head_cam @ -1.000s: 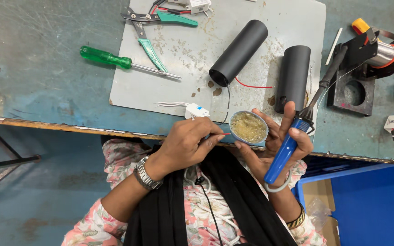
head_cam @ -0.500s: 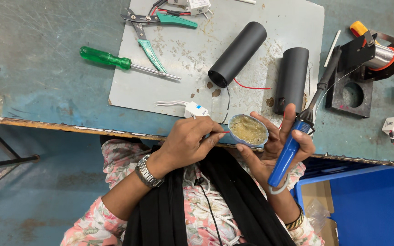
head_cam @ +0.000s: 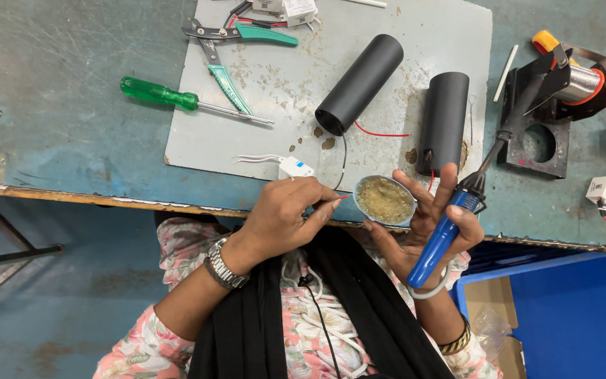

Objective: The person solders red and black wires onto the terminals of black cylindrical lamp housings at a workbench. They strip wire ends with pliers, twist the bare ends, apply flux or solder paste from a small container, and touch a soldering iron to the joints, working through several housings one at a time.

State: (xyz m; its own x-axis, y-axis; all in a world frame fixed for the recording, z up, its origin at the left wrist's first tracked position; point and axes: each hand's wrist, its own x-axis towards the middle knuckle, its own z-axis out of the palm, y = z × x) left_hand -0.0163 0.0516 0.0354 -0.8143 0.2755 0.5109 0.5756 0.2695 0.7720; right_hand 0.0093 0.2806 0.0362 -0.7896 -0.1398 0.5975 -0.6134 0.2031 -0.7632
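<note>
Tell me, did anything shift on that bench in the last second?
Hardly anything. The left hand stays at the rim of the small round tin, pinching a thin red wire. The right hand still holds both the tin and the blue-handled soldering iron. The black tubes, the pliers and the green screwdriver lie as before.

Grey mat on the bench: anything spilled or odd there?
Yes: brownish crumbs and stains speckle the grey mat, thickest around the two black tubes. The pliers lie splayed open. Nothing looks broken.
</note>
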